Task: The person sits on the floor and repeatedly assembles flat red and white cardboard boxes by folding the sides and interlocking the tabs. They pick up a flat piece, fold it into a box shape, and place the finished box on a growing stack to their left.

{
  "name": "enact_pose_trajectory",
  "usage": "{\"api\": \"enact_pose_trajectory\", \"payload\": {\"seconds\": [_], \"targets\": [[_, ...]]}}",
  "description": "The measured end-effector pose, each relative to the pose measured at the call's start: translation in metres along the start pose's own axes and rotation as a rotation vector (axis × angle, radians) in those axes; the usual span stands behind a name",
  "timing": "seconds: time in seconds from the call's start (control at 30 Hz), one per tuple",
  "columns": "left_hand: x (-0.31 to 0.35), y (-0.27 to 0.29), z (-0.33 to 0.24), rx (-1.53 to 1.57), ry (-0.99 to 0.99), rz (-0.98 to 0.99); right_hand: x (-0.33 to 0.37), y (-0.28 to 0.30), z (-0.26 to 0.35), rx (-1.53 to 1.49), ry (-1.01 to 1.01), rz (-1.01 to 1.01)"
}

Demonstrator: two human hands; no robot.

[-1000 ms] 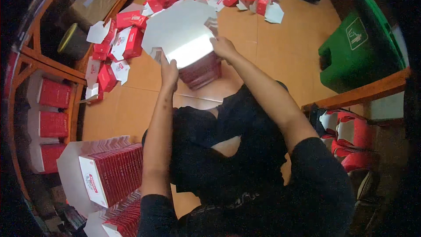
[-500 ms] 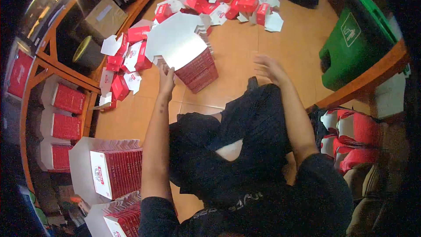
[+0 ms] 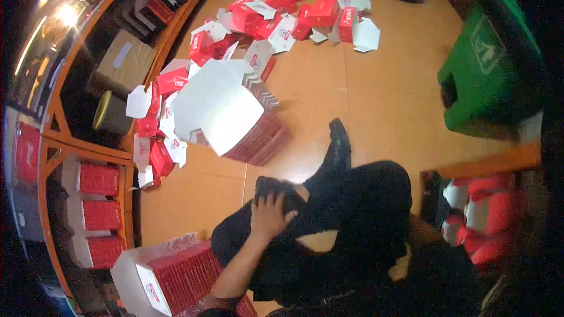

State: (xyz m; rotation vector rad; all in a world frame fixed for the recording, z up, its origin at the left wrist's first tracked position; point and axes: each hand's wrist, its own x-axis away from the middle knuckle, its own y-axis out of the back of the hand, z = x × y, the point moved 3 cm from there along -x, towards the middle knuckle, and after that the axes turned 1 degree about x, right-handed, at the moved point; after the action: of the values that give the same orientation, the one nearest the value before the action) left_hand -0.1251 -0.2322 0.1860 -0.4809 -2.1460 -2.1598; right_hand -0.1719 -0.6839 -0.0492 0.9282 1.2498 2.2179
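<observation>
My left hand (image 3: 271,216) lies on my black-clad leg (image 3: 244,246) near the shoe, fingers spread and nothing in it. My right hand is out of sight; only a dark sleeve (image 3: 435,264) shows at the lower right. Ahead of my legs a tall stack of nested red-and-white cardboard food boxes (image 3: 258,141) stands on the floor, its big white flap (image 3: 217,103) facing up. No hand touches it. Beside my left forearm lies another long stack of nested boxes (image 3: 185,273), partly covered by the arm.
Loose folded red-and-white boxes (image 3: 255,20) form a curved heap on the tan floor (image 3: 311,82). A wooden shelf (image 3: 88,155) on the left holds more box stacks (image 3: 101,216). A green bin (image 3: 484,76) stands at right, above a rack with red-and-white items (image 3: 484,214).
My left hand has let go of the box stack and come back onto my leg. My right hand has left the picture. The whole view has shifted, and my legs have changed position.
</observation>
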Motion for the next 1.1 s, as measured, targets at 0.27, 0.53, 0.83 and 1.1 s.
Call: {"api": "enact_pose_trajectory", "payload": {"seconds": [0.27,0.53,0.83,1.1], "targets": [[-0.056,-0.026,-0.010,0.086,-0.174,0.057,0.033,0.018,-0.029,0.153,-0.171,0.026],[-0.107,-0.024,0.008,0.000,-0.174,0.083,-0.025,-0.017,0.024,0.266,-0.220,0.119],[-0.108,-0.055,0.000,0.006,-0.095,0.109,-0.247,0.038,0.440,0.006,0.968,-0.314],[-0.104,-0.057,0.000,0.001,-0.102,-0.056,-0.317,0.007,0.490,0.381,0.645,0.075]]}}
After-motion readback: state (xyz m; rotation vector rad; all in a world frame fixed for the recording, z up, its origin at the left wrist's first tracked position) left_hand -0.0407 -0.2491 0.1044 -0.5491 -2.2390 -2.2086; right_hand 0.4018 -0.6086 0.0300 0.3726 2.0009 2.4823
